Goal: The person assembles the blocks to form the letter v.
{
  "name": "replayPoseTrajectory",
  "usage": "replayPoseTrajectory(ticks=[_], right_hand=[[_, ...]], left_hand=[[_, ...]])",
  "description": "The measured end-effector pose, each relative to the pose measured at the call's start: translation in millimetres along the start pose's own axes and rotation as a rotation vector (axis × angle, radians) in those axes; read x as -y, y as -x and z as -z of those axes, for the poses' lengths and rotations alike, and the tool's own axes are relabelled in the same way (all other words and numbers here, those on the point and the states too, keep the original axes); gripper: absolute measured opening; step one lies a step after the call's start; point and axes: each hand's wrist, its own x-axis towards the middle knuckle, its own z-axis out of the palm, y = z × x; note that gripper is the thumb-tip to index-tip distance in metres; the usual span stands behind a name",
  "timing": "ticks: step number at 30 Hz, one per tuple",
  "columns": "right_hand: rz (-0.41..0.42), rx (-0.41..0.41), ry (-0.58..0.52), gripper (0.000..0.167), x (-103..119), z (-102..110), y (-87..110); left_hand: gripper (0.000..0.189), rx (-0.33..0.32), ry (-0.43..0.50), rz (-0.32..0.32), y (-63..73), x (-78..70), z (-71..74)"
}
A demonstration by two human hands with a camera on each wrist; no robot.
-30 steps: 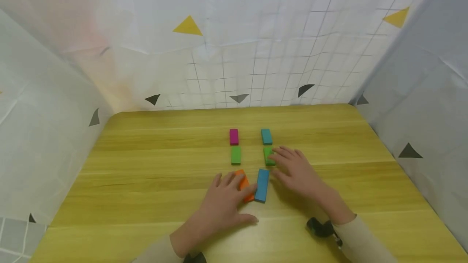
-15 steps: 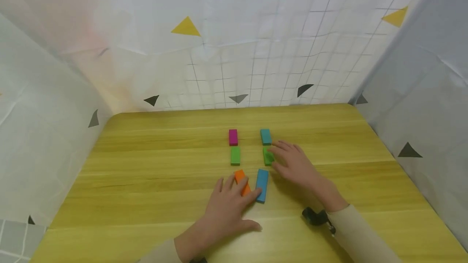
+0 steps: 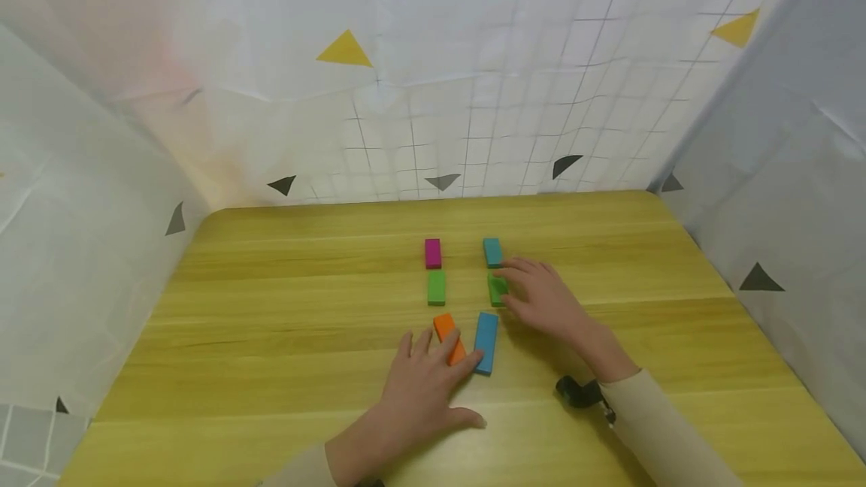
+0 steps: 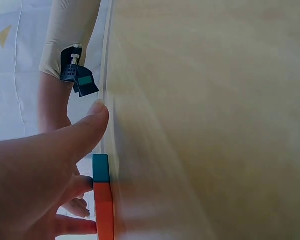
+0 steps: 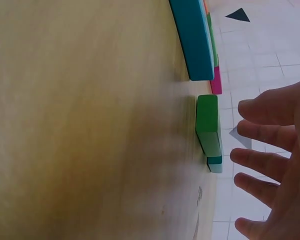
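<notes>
My left hand (image 3: 421, 393) spreads over the near pair of blocks, its fingers straight. One fingertip lies on the tilted orange block (image 3: 444, 325), and the index fingertip is at the blue block (image 3: 486, 331). In the left wrist view, fingertips meet the sides of the orange block (image 4: 104, 212) and the blue block (image 4: 101, 168). My right hand (image 3: 544, 303) hovers at the right-hand green block (image 3: 496, 291), with fingers slightly bent and reaching over it. A gap shows between those fingers and the green block (image 5: 208, 125) in the right wrist view.
Behind the green block stands a teal block (image 3: 492, 252). To the left are a magenta block (image 3: 433, 253) and another green block (image 3: 436, 288), forming two columns. The wooden table (image 3: 271, 307) meets white sheeting (image 3: 433, 119) at its back and sides.
My left index finger has slid right from the orange block's edge onto the blue block. The right hand has shifted slightly away from me and left over the green block. The blocks stay nearly in place.
</notes>
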Motion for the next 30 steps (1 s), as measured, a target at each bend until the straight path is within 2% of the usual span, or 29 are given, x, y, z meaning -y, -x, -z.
replayPoseTrajectory(ticks=[6, 13, 30], right_hand=[[0.026, -0.005, 0.019, 0.041, 0.8, -0.8, -2.3], [0.003, 0.05, 0.035, 0.035, 0.0, -4.1, -4.9], [0.022, 0.065, 0.016, 0.035, -3.2, -3.4, -8.6]], left_hand=[[0.086, 0.007, 0.039, 0.004, 0.4, -0.5, -0.3], [0.087, 0.007, 0.037, 0.009, 1.3, -0.7, -2.7], [0.085, -0.001, 0.031, 0.003, 2.2, -0.6, -1.9]])
